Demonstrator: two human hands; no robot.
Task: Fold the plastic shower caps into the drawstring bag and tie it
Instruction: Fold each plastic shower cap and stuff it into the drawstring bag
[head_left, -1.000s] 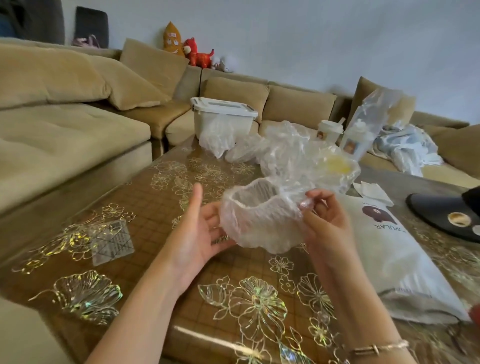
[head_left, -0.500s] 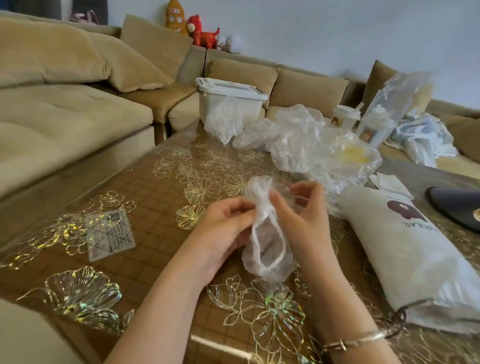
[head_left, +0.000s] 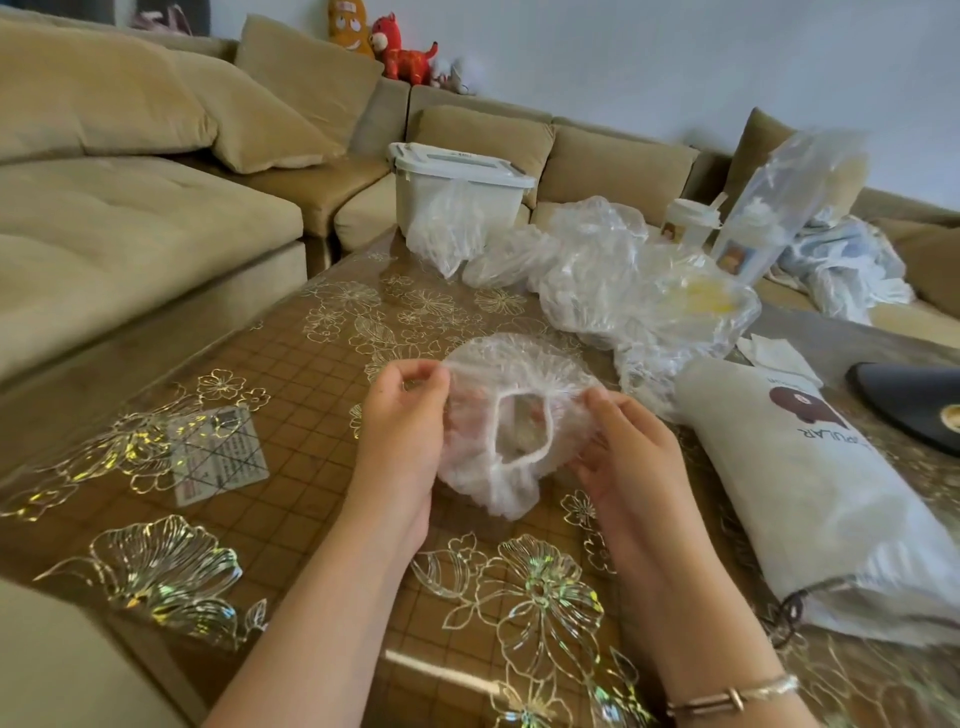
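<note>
A clear crinkled plastic shower cap (head_left: 511, 374) is held above the table, its elastic opening facing me. My left hand (head_left: 402, 421) pinches its left edge and my right hand (head_left: 626, 452) grips its right edge. Behind it lies a heap of more clear shower caps (head_left: 613, 275). The white drawstring bag (head_left: 815, 488) with a brown bear print lies on the table to the right, its dark cord at the near end.
The brown table (head_left: 291, 395) has a clear floral cover and a small card (head_left: 218, 454) at left. A white lidded bin (head_left: 457, 182) and cups in a plastic bag (head_left: 779, 208) stand behind. A black object (head_left: 914, 400) sits far right. A beige sofa surrounds the table.
The cap was bunched narrow between both hands half a second ago. My hands have moved apart and spread it wide, with its opening turned toward me.
</note>
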